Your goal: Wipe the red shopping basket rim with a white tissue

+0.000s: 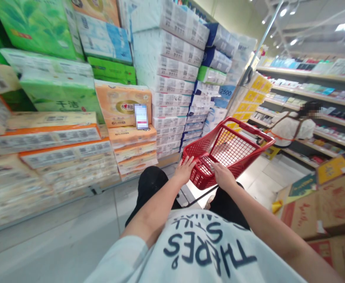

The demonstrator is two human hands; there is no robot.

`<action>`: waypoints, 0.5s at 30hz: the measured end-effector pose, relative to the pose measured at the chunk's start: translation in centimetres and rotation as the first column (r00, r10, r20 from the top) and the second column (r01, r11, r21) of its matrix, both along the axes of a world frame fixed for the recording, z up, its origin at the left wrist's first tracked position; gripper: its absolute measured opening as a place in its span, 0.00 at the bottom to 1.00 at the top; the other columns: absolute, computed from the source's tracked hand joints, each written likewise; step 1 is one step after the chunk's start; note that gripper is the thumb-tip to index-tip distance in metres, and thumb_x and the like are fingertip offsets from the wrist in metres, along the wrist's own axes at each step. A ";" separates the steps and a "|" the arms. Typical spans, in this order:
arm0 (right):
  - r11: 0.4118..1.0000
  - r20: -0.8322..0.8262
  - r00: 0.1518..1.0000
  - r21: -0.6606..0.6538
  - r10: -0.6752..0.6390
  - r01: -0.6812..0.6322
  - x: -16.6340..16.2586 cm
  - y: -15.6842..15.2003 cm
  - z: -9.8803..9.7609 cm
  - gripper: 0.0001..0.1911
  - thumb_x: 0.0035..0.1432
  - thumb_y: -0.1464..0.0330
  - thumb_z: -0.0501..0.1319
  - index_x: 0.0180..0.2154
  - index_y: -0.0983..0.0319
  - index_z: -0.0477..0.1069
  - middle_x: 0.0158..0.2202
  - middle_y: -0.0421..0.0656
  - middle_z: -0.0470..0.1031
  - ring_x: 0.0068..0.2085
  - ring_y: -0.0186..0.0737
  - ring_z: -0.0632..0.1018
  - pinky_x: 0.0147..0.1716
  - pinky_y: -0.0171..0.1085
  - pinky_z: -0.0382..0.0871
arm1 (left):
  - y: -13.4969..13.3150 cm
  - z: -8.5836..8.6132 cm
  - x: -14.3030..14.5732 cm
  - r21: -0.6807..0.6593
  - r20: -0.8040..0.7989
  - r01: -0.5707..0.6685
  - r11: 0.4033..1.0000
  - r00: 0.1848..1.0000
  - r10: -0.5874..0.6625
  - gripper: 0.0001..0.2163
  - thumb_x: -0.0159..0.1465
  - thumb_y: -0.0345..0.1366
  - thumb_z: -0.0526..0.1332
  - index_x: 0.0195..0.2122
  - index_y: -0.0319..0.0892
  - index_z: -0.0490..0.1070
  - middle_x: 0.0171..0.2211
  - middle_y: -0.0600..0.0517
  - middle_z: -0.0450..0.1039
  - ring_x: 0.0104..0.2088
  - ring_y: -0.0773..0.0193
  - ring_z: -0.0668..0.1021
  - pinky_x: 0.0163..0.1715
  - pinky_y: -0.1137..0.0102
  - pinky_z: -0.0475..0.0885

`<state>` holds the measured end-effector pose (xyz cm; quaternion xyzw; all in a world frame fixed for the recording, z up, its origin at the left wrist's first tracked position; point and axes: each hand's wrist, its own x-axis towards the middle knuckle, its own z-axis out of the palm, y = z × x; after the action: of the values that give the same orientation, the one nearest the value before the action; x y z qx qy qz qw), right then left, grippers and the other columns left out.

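Ahead of my knees stands a red shopping cart (pixel 234 139) with a plastic grid basket, its handle on the far side. My left hand (pixel 186 169) rests at the near left corner of the basket, its fingers stretched out over the rim. At the near edge, a little to the right, my right hand (pixel 222 175) has its fingers bent in at the rim; their tips are partly hidden. A blurred phone-like screen (pixel 141 116) stands against orange tissue packs (pixel 123 104) to the left of the cart.
Stacked green tissue packs (pixel 57 92) and white paper packs (pixel 175 82) line the left and back. Cardboard boxes (pixel 334 196) are piled at the right. A person in a white top (pixel 292 127) is by the shelves (pixel 311 92). A metal pole (pixel 261 43) rises behind the cart.
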<state>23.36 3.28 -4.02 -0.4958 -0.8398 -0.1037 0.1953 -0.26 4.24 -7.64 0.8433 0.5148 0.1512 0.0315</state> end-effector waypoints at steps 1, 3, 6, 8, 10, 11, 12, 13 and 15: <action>0.999 0.010 0.999 -0.009 -0.037 0.037 -0.2 -0.1 0.0 0.20 0.63 0.72 0.49 0.55 0.62 0.67 0.48 0.51 0.73 0.46 0.44 0.74 0.48 0.41 0.67 | 0.0 0.0 0.0 0.005 -0.001 0.003 1.000 1.000 -0.003 0.29 0.63 0.26 0.50 0.66 0.46 0.49 0.69 0.50 0.40 0.68 0.54 0.46 0.64 0.53 0.49; 0.995 0.050 0.994 -0.026 -0.098 0.099 -0.8 -0.4 0.1 0.18 0.63 0.72 0.50 0.52 0.64 0.69 0.43 0.50 0.74 0.43 0.43 0.75 0.46 0.40 0.66 | -0.1 0.0 0.0 0.013 -0.008 0.007 1.000 1.000 -0.007 0.29 0.63 0.27 0.50 0.66 0.46 0.48 0.70 0.50 0.40 0.68 0.55 0.46 0.64 0.53 0.49; 0.985 0.107 0.980 -0.019 -0.167 0.170 -1.7 -0.8 0.2 0.16 0.63 0.73 0.50 0.49 0.65 0.70 0.41 0.51 0.74 0.44 0.44 0.73 0.46 0.40 0.64 | 0.0 0.0 0.0 0.006 -0.031 -0.002 1.000 1.000 0.002 0.29 0.64 0.27 0.50 0.66 0.46 0.48 0.70 0.50 0.38 0.68 0.54 0.45 0.64 0.52 0.49; 0.982 0.108 0.976 -0.010 -0.188 0.190 -2.0 -1.1 0.3 0.16 0.63 0.73 0.49 0.49 0.65 0.70 0.41 0.50 0.74 0.45 0.45 0.72 0.47 0.40 0.62 | 0.1 0.1 0.1 -0.001 -0.048 -0.012 1.000 0.999 0.012 0.28 0.64 0.27 0.49 0.66 0.45 0.48 0.70 0.50 0.37 0.68 0.54 0.45 0.64 0.50 0.48; 0.982 0.077 0.979 -0.003 -0.187 0.187 -2.2 -1.3 0.3 0.16 0.64 0.73 0.49 0.49 0.65 0.69 0.42 0.50 0.74 0.45 0.45 0.72 0.47 0.41 0.62 | 0.1 0.2 0.2 -0.002 -0.056 -0.020 1.000 0.998 0.020 0.29 0.64 0.27 0.48 0.66 0.46 0.48 0.70 0.51 0.37 0.68 0.55 0.45 0.64 0.49 0.47; 0.984 0.054 0.982 0.003 -0.180 0.180 -2.2 -1.5 0.2 0.16 0.64 0.72 0.49 0.49 0.65 0.69 0.43 0.51 0.74 0.45 0.45 0.72 0.47 0.41 0.63 | 0.1 0.2 0.3 -0.001 -0.055 -0.024 1.000 0.998 0.024 0.29 0.63 0.27 0.48 0.66 0.46 0.47 0.70 0.51 0.37 0.68 0.55 0.45 0.64 0.48 0.46; 0.985 0.027 0.985 0.012 -0.170 0.170 -2.2 -1.6 0.0 0.16 0.64 0.72 0.49 0.50 0.64 0.69 0.43 0.51 0.74 0.45 0.45 0.72 0.47 0.42 0.63 | 0.1 0.2 0.3 0.000 -0.053 -0.028 1.000 0.998 0.028 0.29 0.63 0.26 0.48 0.67 0.46 0.47 0.70 0.51 0.37 0.68 0.55 0.45 0.64 0.48 0.46; 0.988 0.002 0.988 0.020 -0.153 0.153 -2.1 -1.7 -0.1 0.17 0.64 0.73 0.49 0.51 0.64 0.69 0.44 0.51 0.74 0.45 0.46 0.73 0.48 0.42 0.64 | 0.2 0.1 0.4 0.001 -0.051 -0.032 0.999 0.998 0.032 0.30 0.63 0.26 0.48 0.67 0.45 0.47 0.70 0.50 0.37 0.68 0.55 0.45 0.64 0.48 0.45; 0.994 -0.042 0.993 0.030 -0.108 0.109 -2.1 -1.8 -0.5 0.18 0.63 0.73 0.49 0.52 0.64 0.68 0.47 0.52 0.73 0.46 0.46 0.73 0.49 0.43 0.65 | 0.3 0.1 0.4 0.002 -0.045 -0.041 0.999 0.998 0.041 0.31 0.62 0.26 0.49 0.67 0.45 0.46 0.70 0.50 0.36 0.68 0.54 0.45 0.64 0.48 0.45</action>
<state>21.27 1.51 -4.54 -0.5396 -0.8056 -0.1176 0.2143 0.13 4.51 -7.57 0.8358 0.5325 0.1331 0.0163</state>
